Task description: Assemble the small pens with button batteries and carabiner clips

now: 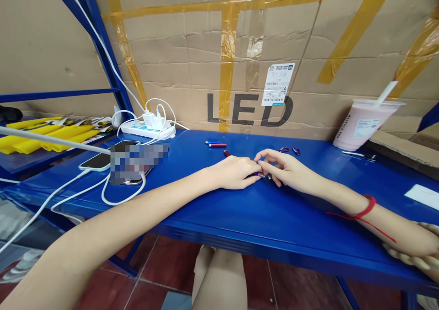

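Both my hands meet at the middle of a blue metal table [240,209]. My left hand [235,173] rests on the table with its fingers curled round a small dark object with a metal tip [262,175]. My right hand [286,168] pinches the same small object from the right, fingertips touching the left hand's. A red string bracelet [366,207] circles my right wrist. Just behind the hands lie a small red piece [227,153], a red and blue pen-like stick [216,144] and two small carabiner clips [290,150].
A large taped cardboard box marked LED [250,72] forms the back wall. A white power strip [147,128] with chargers and cables feeds phones [103,160] at the left. A pink drink cup with a straw [365,122] stands at the right. Yellow items [41,136] lie far left.
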### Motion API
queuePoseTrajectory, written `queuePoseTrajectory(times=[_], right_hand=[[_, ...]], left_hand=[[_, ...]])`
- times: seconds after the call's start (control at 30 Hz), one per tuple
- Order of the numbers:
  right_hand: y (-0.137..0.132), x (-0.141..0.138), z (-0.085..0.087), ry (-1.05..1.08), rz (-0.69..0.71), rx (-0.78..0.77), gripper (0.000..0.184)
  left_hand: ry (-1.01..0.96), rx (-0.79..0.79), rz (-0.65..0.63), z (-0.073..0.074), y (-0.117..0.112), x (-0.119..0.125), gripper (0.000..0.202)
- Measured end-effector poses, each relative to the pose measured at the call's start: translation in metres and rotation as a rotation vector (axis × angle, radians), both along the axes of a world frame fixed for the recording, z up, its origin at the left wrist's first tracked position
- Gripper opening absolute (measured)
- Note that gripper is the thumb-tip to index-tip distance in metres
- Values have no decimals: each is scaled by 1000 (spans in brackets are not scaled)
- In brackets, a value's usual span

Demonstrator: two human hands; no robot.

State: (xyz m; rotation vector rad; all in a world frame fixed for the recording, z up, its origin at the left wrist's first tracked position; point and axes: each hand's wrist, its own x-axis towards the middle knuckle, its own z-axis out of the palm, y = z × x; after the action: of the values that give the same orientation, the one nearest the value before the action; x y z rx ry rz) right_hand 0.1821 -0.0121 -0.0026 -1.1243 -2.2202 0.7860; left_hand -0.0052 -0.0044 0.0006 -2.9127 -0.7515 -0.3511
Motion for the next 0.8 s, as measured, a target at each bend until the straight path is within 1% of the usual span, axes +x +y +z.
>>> queuePoseTrajectory(times=[0.1, 0.33, 0.8], right_hand=[[-1, 0, 1, -9, -6, 7, 32], [0, 2, 0, 6, 26, -11, 32], [-1, 2, 1, 4, 21, -11, 31]], left_hand=[[12, -3, 4, 0, 0, 0, 26], [5, 7, -3, -2, 1, 0, 27], [11, -2, -3, -1, 0, 0, 27]])
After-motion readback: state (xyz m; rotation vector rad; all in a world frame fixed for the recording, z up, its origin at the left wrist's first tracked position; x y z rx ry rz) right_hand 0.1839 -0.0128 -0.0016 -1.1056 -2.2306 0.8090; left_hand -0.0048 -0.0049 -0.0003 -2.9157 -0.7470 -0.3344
